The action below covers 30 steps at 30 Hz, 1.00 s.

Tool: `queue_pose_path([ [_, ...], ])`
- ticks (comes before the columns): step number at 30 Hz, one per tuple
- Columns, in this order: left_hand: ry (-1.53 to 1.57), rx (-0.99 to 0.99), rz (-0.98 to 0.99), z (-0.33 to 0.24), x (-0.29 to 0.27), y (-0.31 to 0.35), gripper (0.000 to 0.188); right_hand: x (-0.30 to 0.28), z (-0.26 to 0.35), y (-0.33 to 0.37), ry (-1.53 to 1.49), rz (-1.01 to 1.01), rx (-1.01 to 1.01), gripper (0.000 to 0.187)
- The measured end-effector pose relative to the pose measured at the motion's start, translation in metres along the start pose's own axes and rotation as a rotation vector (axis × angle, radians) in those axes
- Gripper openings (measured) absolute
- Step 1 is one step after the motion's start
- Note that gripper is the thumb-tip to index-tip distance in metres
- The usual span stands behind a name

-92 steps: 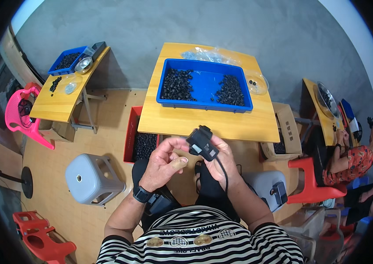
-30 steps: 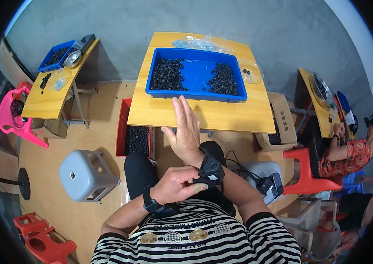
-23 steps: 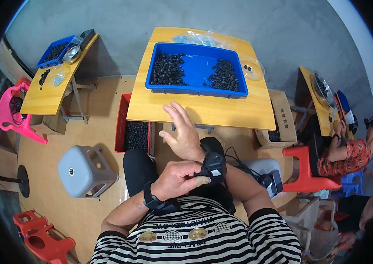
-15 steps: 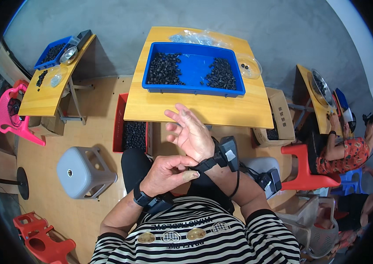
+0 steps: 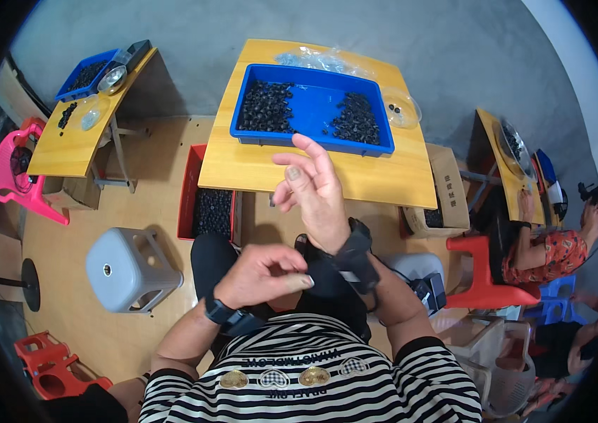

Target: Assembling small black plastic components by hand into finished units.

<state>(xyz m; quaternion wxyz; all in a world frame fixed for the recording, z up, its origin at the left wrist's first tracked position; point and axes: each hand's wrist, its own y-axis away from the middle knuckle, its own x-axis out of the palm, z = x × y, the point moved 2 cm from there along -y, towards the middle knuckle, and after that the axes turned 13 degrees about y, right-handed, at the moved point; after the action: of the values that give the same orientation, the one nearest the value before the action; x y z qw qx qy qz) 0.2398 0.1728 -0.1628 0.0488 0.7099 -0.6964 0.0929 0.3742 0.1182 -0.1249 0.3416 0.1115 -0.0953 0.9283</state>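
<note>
My left hand (image 5: 260, 276) is over my lap, fingers half curled and thumb stretched out apart from them, with nothing seen in it. My right hand (image 5: 316, 197) is raised before the near edge of the yellow table (image 5: 313, 171), fingers loosely spread and holding nothing. Around my right wrist is a black strap with a box-shaped device (image 5: 359, 257); a similar black wristband (image 5: 221, 312) is on my left wrist. Beyond my right hand stands a blue tray (image 5: 309, 137) with small black ring-like parts (image 5: 267, 107) heaped at its left and right ends.
A clear dish (image 5: 403, 120) and plastic bags (image 5: 316, 60) lie on the table. Beside it stand a red box (image 5: 185, 218) and a cardboard box (image 5: 450, 183), both with black parts. A grey stool (image 5: 119, 271) is at left. A co-worker (image 5: 546, 257) sits at right near a red chair (image 5: 474, 275).
My left hand has come away from my right wrist. My right hand has moved up toward the table and turned. Part of another person's limb now shows at lower left.
</note>
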Motion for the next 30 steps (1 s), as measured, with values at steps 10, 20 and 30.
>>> queue_pose_path([
  [10,-0.022,0.001,-0.226,-0.02,0.008,-0.021,0.051,-0.022,-0.023,-0.017,1.288,-0.195,-0.299,0.056],
  [20,0.273,-0.093,-0.162,0.016,0.015,-0.032,0.042,-0.03,0.005,-0.026,1.222,-0.4,-0.622,0.059],
  [30,0.279,-0.01,-0.032,0.02,0.019,-0.035,0.036,-0.034,0.015,-0.023,-0.384,-0.138,0.034,0.042],
])
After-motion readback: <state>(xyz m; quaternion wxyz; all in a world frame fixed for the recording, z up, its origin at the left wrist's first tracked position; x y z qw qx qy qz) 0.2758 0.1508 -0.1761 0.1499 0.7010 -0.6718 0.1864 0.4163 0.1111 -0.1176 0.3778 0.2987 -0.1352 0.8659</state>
